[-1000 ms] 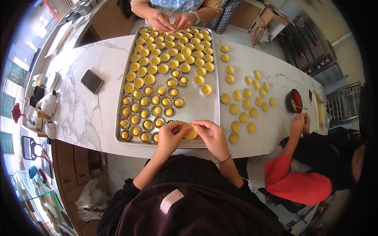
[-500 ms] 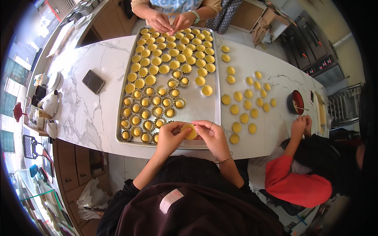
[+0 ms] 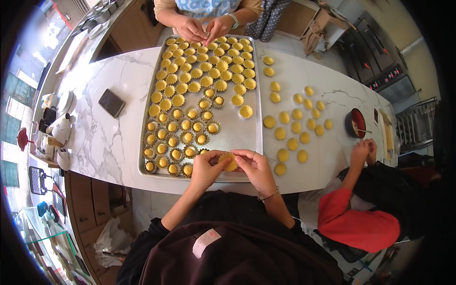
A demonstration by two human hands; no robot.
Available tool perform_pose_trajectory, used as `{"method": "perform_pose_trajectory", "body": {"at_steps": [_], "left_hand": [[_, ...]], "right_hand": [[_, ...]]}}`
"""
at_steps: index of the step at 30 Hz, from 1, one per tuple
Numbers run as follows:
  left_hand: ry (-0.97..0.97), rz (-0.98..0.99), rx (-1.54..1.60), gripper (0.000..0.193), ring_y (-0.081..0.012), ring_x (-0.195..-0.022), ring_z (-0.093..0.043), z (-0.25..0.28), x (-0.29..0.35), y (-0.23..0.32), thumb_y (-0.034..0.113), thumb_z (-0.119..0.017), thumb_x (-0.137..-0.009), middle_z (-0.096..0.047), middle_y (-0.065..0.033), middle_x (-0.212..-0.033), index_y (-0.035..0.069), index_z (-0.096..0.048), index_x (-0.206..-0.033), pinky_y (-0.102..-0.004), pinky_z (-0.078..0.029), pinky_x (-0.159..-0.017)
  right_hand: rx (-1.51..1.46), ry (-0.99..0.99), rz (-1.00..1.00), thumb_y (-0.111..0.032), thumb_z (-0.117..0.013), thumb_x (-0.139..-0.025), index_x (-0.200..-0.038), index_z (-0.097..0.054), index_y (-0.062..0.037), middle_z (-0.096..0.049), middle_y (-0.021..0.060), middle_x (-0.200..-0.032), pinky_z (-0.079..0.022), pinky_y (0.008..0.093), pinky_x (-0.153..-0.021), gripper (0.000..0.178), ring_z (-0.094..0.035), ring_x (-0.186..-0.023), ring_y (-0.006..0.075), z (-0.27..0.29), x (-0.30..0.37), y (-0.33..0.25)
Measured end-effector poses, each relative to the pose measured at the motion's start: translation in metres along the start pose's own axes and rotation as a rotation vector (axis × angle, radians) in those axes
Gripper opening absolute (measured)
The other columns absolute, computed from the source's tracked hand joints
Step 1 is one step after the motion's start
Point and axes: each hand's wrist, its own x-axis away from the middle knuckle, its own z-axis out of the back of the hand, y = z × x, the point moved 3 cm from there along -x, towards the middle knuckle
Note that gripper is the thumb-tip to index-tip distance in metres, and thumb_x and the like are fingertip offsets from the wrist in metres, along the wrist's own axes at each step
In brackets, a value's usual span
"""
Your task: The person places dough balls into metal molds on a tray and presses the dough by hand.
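Over the near edge of a large metal tray (image 3: 240,136), both my hands hold a yellow dough tart shell with a fluted rim (image 3: 230,164). My left hand (image 3: 205,170) presses its thumb on the dough, fingers curled behind. My right hand (image 3: 257,170) pinches the shell's right side with thumb and fingertips. On the tray's near left stand several fluted tins with round yellow dough balls (image 3: 185,125) in them. Rows of dough-lined tart tins (image 3: 205,67) fill its far half. More yellow tart shells (image 3: 296,128) sit on the marble table right of the tray.
Across the table, a person's hands (image 3: 203,32) work over the tray's far edge. At right sits another person in a red sleeve (image 3: 349,218), hands near a dark bowl (image 3: 352,124) with a spoon. A phone (image 3: 112,103) lies left of the tray on the marble table (image 3: 85,142).
My hands stay around the same tart shell with a slight shift of grip. The whole view has moved a little, so the tray appears slightly lower and further left.
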Motion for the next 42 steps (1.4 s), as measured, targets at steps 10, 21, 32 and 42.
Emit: {"method": "perform_pose_trajectory", "body": {"at_steps": [10, 21, 32, 42], "left_hand": [[-0.116, 0.016, 0.217, 0.041, -0.016, -0.082, -0.063, -0.025, -0.012, 0.003, 0.026, -0.052, -0.096, -0.063, -0.0115, -0.104, -0.004, -0.051, -0.124, -0.0273, -0.053, -0.073], [0.034, -0.043, 0.06, 0.032, -0.0143, -0.088, -0.062, 0.004, -0.014, 0.008, 0.016, -0.053, -0.095, -0.062, -0.0107, -0.107, -0.002, -0.053, -0.121, -0.0256, -0.049, -0.075], [-0.255, -0.181, -0.024, 0.025, -0.0122, -0.071, -0.064, -0.081, -0.026, 0.022, 0.015, -0.069, -0.084, -0.067, -0.0109, -0.085, -0.005, -0.065, -0.099, -0.0247, -0.051, -0.062], [-0.235, -0.104, 0.045, 0.021, -0.0085, -0.072, -0.062, -0.077, -0.028, 0.017, 0.012, -0.067, -0.085, -0.068, -0.0085, -0.081, -0.006, -0.066, -0.094, -0.0211, -0.05, -0.064]], "right_hand": [[-0.215, 0.061, -0.095, -0.011, -0.053, -0.094, -0.115, -0.059, 0.0027, -0.063, 0.0083, -0.103, -0.055, 0.0285, -0.075, 0.026, -0.062, -0.091, 0.0139, 0.048, -0.003, 0.006], [-0.075, 0.521, 0.049, -0.009, -0.054, -0.093, -0.114, -0.059, 0.0015, -0.063, 0.0095, -0.104, -0.056, 0.0295, -0.073, 0.024, -0.062, -0.088, 0.0154, 0.133, 0.039, 0.017], [-0.12, 0.494, 0.177, -0.006, -0.054, -0.093, -0.114, -0.058, 0.0035, -0.062, 0.0089, -0.106, -0.053, 0.0264, -0.077, 0.024, -0.06, -0.096, 0.0131, 0.067, 0.048, 0.005], [-0.027, 0.436, 0.221, -0.005, -0.054, -0.093, -0.115, -0.057, 0.0057, -0.062, 0.0112, -0.107, -0.052, 0.0267, -0.081, 0.025, -0.06, -0.096, 0.0142, 0.052, 0.043, -0.006]]}}
